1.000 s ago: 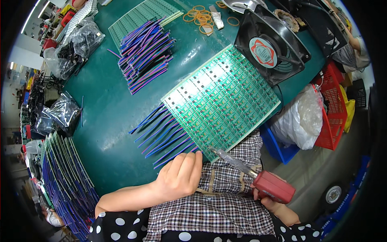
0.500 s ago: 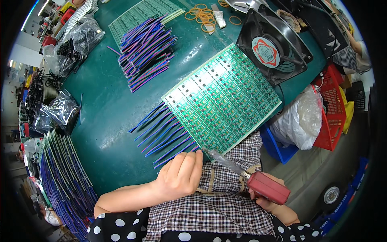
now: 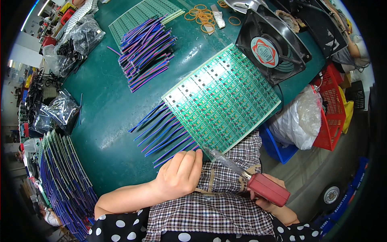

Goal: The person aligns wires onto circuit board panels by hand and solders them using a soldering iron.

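Observation:
A green panel of joined circuit boards lies slanted on the table, its near corner over my lap. Several blue-and-pink wires stick out from its left edge. My left hand is closed in a pinch at that corner, on what looks like a wire end mostly hidden by the fingers. A soldering gun with a dark red body sits in my right hand, whose fingers are partly hidden behind it. The gun's long tip reaches the panel's near corner, close to my left fingertips.
A black fan stands at the panel's far right corner. Beyond lie a wire bundle, more green panels and rubber bands. Wired panels are stacked at left. Blue and red crates stand at right.
The soldering gun has shifted very slightly at the panel's corner. My left hand, the panel and the wires look almost unmoved.

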Demonstrator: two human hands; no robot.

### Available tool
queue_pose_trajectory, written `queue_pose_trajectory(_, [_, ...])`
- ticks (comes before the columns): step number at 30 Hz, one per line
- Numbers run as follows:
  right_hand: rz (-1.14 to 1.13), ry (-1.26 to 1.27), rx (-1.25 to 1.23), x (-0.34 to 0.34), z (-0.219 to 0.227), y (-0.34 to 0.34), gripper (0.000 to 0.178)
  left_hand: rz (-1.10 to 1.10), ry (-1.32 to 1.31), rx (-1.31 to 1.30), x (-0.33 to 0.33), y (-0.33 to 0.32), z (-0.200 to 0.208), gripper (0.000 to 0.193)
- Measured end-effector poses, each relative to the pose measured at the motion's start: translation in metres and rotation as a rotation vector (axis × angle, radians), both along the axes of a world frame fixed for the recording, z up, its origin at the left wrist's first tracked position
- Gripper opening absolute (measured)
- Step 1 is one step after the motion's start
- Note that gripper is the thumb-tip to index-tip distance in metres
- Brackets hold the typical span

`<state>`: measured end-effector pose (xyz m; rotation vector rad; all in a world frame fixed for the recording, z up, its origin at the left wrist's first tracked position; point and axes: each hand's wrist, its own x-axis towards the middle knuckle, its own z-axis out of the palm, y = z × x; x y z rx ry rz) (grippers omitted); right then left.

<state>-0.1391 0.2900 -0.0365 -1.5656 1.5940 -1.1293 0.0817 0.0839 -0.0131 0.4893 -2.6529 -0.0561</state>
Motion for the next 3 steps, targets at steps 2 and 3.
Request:
queue_pose_trajectory(2, [0.002,0.052,-0.033,0.0001,-0.0006,0.0001,0.07,0.004,-0.01,-0.014,0.0001,0.0003,0.0,0.033])
queue_pose_trajectory(3, [0.003,0.103,-0.066,0.0007,-0.0019,0.001,0.071,0.005,-0.016,-0.021,0.0003,0.0004,0.0002,0.032])
